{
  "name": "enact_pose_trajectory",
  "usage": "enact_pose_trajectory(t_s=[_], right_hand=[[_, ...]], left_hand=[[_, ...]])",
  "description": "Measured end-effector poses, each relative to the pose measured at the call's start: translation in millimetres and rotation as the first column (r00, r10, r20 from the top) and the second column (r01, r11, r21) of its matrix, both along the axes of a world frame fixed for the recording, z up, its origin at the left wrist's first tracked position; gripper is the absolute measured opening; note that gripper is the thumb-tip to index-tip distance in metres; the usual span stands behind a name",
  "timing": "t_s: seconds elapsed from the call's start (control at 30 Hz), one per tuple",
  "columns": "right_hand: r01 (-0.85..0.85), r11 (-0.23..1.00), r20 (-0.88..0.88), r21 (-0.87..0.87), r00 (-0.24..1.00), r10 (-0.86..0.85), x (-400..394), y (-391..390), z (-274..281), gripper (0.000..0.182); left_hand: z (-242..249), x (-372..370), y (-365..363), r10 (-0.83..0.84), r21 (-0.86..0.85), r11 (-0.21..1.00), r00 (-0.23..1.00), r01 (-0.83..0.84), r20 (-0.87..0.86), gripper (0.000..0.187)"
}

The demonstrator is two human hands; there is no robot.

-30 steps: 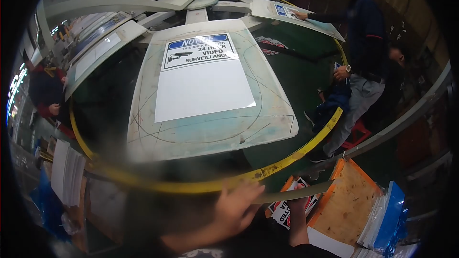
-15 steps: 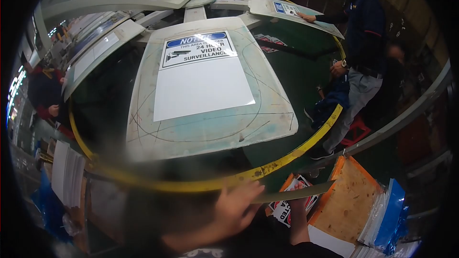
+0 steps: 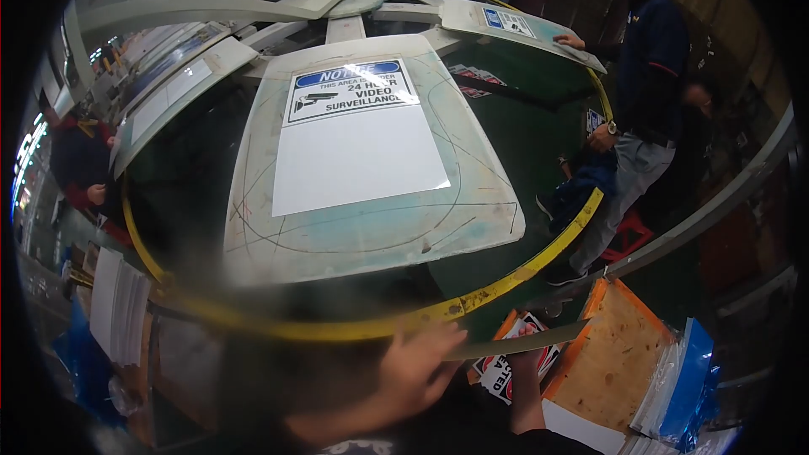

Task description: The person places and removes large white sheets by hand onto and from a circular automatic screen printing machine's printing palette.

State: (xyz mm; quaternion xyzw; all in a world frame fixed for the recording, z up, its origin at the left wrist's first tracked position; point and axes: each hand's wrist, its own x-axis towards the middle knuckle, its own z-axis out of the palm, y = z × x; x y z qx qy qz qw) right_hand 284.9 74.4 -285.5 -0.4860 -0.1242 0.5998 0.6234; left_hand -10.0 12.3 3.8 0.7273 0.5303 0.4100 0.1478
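Note:
My left hand [image 3: 421, 364] is held low in front of me with its fingers stretched out and apart, close to the yellow rail [image 3: 462, 305]. My right hand [image 3: 527, 361] is lower right, beside the printed signs [image 3: 499, 377] with red and black lettering. A thin curved strip [image 3: 527, 342] crosses in front of its fingers and hides them. Ahead lies a white sheet [image 3: 358, 164] on a large pale board [image 3: 371, 240]. Its upper part carries a printed "NOTICE" heading [image 3: 347, 73], a camera picture and the words "24 hour video surveillance".
Several similar boards surround a central hub [image 3: 352, 3]. A co-worker [image 3: 653, 59] stands at the right, one hand on a board [image 3: 484, 24] bearing a printed sheet. Another person [image 3: 80, 156] is at the left. White sheets [image 3: 118, 307] stand lower left; a wooden panel [image 3: 611, 358] leans lower right.
The right co-worker's upper hand has slid from the printed sheet towards the board's outer edge. My hands and the sheet ahead look the same apart from a slight view shift.

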Motion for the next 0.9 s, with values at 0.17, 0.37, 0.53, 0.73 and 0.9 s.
enact_pose_trajectory(t_s=[0.17, 0.37, 0.53, 0.73, 0.9], right_hand=[[0.015, 0.999, 0.415, -0.050, 0.910, 0.007, 20, 10, -59, 0.022], [-0.116, 0.993, 0.008, -0.007, 0.993, 0.116, 15, 6, -35, 0.031], [-0.422, 0.906, 0.802, 0.043, 0.555, 0.221, 23, 7, -48, 0.036], [-0.391, 0.916, 0.936, 0.089, 0.347, 0.057, 24, 6, -52, 0.036], [0.042, 0.998, -0.248, 0.036, 0.968, -0.032, -9, 7, 18, 0.029]], left_hand=[[2, 1, 0, -0.007, 0.017, 1.000, 1.000, 0.007, 0.015, 0.045], [6, 3, -1, -0.001, 0.003, 1.000, 0.999, 0.001, 0.050, 0.043], [5, 4, 0, -0.022, 0.030, 0.999, 0.997, 0.020, 0.077, 0.043], [4, 3, 1, -0.040, 0.036, 0.999, 0.995, 0.037, 0.090, 0.041], [4, 3, 0, -0.044, 0.039, 0.998, 0.993, 0.040, 0.105, 0.038]])
